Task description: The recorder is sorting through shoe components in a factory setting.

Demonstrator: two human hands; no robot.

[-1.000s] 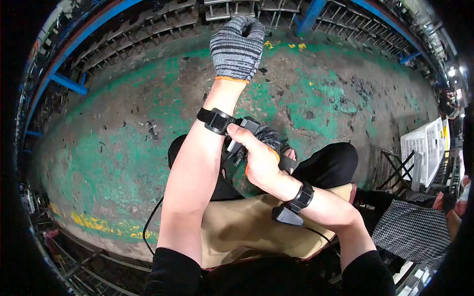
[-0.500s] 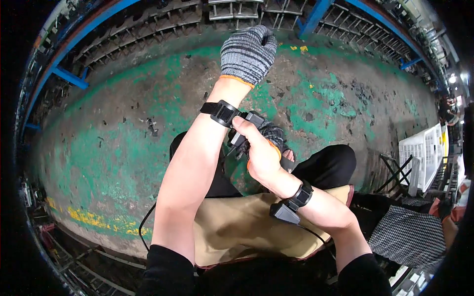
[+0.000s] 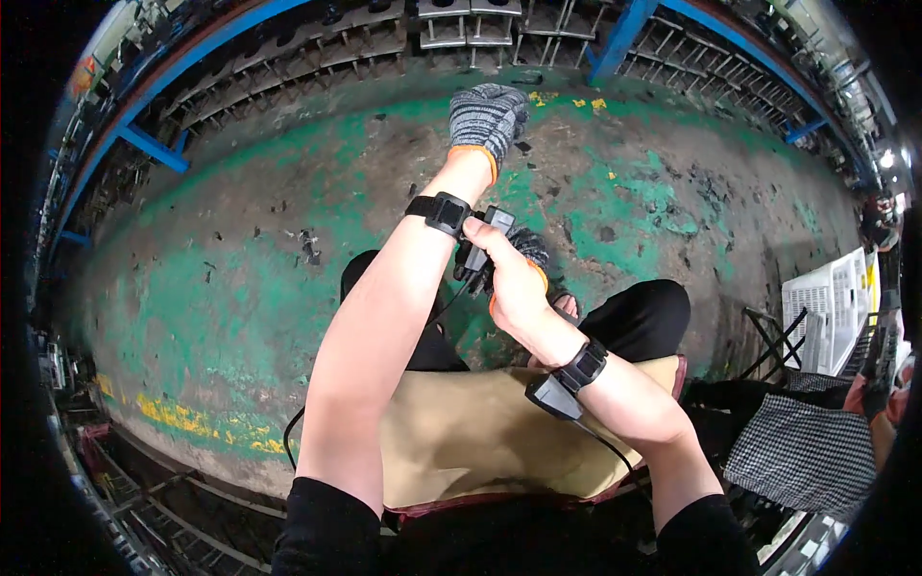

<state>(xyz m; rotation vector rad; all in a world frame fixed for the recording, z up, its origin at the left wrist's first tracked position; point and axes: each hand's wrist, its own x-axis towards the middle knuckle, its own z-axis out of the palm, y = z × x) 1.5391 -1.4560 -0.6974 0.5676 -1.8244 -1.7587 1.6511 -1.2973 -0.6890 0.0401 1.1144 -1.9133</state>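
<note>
My left hand [image 3: 487,123], in a grey-and-black striped knit glove with an orange cuff, is held out ahead as a fist; nothing shows in it. Round my left wrist runs a black strap [image 3: 444,213] with a small dark box [image 3: 488,238] on its inner side. My right hand [image 3: 517,288] grips this box, its bare thumb lying along the strap side. A striped glove covers its other fingers, which are partly hidden behind the box. A similar strap [image 3: 582,367] with a black box [image 3: 553,396] and cable sits on my right wrist.
A tan apron [image 3: 499,437] covers my lap. The floor [image 3: 221,317] is worn green paint. Metal racks with blue frames [image 3: 619,38] stand ahead. At right are a white plastic crate [image 3: 826,307] on a folding stand and another person in a checked cloth [image 3: 802,456].
My left fist has turned and drawn slightly nearer. The wrist box has tilted more upright in my right hand, which keeps its grip. The whole view has shifted a little.
</note>
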